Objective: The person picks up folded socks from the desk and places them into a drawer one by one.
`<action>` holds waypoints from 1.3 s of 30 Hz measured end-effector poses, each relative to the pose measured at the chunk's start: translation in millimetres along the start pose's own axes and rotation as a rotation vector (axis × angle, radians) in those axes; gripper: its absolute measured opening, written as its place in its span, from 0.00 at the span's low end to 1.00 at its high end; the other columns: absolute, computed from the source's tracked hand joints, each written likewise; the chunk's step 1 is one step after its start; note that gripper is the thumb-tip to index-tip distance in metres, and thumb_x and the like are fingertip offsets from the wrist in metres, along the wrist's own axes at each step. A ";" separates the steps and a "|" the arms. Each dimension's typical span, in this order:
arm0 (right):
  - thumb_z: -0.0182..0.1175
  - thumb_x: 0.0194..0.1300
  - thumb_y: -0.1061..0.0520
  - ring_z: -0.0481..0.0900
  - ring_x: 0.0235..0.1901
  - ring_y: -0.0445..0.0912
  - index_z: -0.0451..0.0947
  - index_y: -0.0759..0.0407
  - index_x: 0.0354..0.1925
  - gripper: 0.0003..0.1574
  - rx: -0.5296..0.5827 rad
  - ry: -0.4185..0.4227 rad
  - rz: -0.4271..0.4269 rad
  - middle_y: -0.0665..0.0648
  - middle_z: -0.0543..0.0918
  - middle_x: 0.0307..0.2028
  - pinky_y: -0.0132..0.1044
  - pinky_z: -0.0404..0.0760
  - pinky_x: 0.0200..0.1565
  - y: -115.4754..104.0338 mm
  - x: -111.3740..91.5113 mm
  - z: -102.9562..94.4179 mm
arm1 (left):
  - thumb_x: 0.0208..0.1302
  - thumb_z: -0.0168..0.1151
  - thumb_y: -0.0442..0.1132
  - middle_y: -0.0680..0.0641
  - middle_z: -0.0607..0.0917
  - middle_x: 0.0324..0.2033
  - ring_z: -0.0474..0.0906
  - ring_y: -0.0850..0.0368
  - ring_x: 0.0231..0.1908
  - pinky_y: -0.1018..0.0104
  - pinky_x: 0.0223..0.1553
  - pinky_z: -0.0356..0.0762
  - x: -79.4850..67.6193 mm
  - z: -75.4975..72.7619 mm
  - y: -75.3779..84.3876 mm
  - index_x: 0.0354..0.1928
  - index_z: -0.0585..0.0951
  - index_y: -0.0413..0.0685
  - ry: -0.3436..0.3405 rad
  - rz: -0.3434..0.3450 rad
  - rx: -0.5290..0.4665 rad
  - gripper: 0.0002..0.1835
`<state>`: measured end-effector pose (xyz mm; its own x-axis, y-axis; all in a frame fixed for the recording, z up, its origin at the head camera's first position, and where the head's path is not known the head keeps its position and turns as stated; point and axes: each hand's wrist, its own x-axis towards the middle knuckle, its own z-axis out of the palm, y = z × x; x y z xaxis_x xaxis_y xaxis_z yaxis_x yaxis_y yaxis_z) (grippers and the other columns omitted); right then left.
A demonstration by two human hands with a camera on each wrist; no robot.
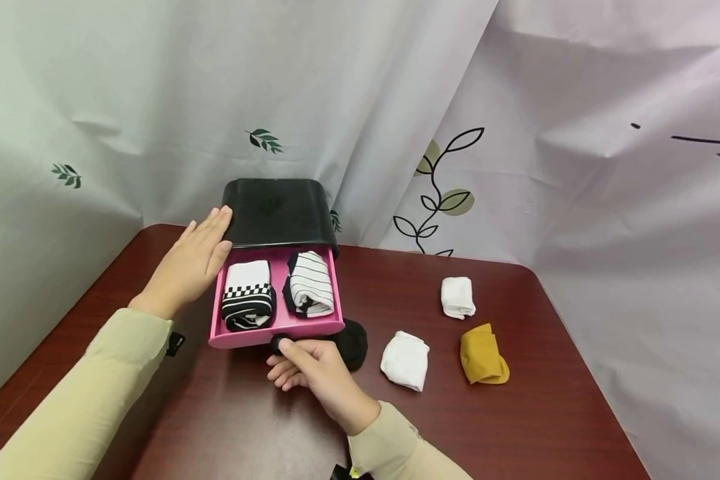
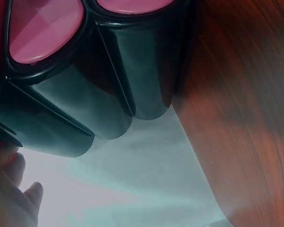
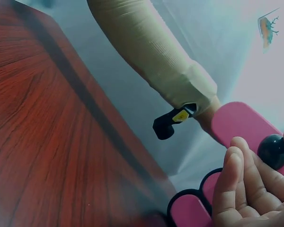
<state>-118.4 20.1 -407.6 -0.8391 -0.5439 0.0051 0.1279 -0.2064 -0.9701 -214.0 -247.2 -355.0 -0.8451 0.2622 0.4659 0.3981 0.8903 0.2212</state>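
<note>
A black drawer cabinet (image 1: 279,210) stands at the back of the table with its pink top drawer (image 1: 240,341) pulled out. Inside lie two rolled socks: a white sock with black checks and stripes (image 1: 248,293) at left, a white sock with thin dark stripes (image 1: 312,283) at right. My left hand (image 1: 186,267) rests along the cabinet's left side, fingers straight. At the drawer front, my right hand (image 1: 327,377) pinches the round black knob (image 3: 273,151). Lower pink drawer fronts (image 2: 47,35) show in the left wrist view.
On the reddish-brown table (image 1: 246,427), right of the cabinet, lie a black sock (image 1: 353,345) partly behind my right hand, two white folded socks (image 1: 405,361) (image 1: 457,297) and a mustard sock (image 1: 483,355). A pale leaf-printed curtain (image 1: 186,100) hangs behind.
</note>
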 end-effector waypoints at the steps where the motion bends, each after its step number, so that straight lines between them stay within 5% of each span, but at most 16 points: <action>1: 0.56 0.67 0.50 0.80 0.24 0.40 0.79 0.77 0.37 0.27 0.000 0.001 -0.007 0.65 0.84 0.28 0.30 0.80 0.26 -0.5 0.5 0.4 | 0.73 0.37 0.51 0.45 0.53 0.71 0.42 0.53 0.71 0.55 0.70 0.34 -0.2 -0.2 -0.2 0.73 0.48 0.47 -0.001 0.002 -0.002 0.32; 19: 0.53 0.69 0.49 0.79 0.23 0.42 0.81 0.74 0.35 0.27 -0.062 0.081 -0.152 0.70 0.83 0.27 0.30 0.80 0.26 -3.2 26.2 3.2 | 0.74 0.37 0.49 0.43 0.54 0.71 0.44 0.52 0.71 0.52 0.70 0.38 0.3 -0.2 -1.4 0.73 0.50 0.44 0.018 0.035 -0.027 0.31; 39: 0.53 0.69 0.50 0.77 0.20 0.44 0.79 0.79 0.35 0.28 -0.103 0.206 -0.127 0.75 0.81 0.28 0.30 0.80 0.25 -35.8 65.0 7.3 | 0.75 0.35 0.49 0.45 0.52 0.72 0.44 0.52 0.71 0.53 0.70 0.38 -0.8 0.5 -3.5 0.73 0.49 0.44 0.002 0.033 -0.050 0.30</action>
<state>-173.6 -13.8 -370.8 -0.9363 -0.3397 0.0888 -0.0308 -0.1726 -0.9845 -214.9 -250.3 -356.6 -0.8305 0.2906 0.4752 0.4433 0.8614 0.2479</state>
